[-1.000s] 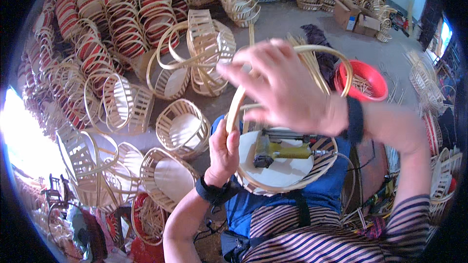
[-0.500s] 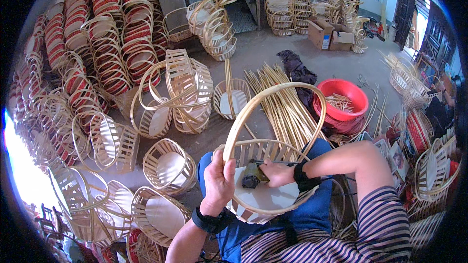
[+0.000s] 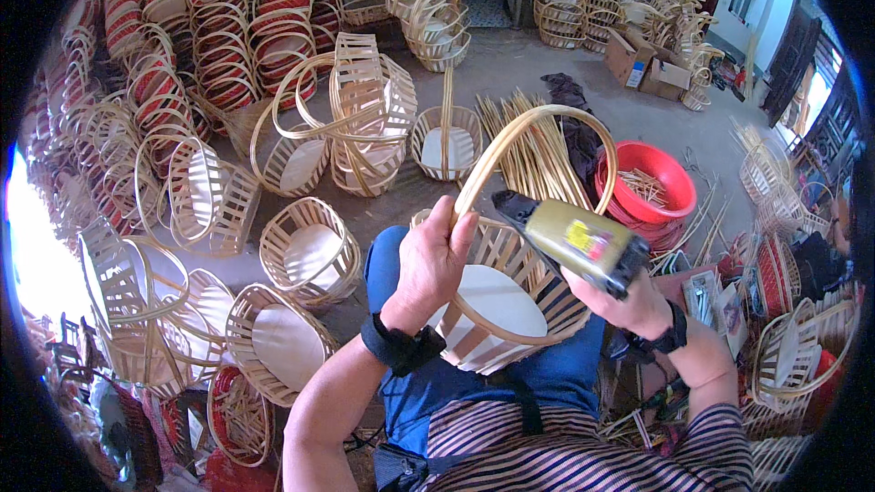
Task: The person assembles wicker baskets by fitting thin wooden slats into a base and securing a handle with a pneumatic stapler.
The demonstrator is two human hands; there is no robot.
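My left hand (image 3: 428, 266) grips the arched bamboo handle (image 3: 538, 141) where it meets the rim of the slatted basket (image 3: 499, 305), which rests tilted on my lap with its pale round bottom showing. My right hand (image 3: 629, 302) holds a yellow-green nail gun (image 3: 574, 239) just above the basket's rim.

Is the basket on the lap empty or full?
Empty: the basket shows only its bare pale bottom; left hand grips its handle.

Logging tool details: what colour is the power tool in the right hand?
Yellow-green body with a black nose, clearest in the head view: power tool, right hand.
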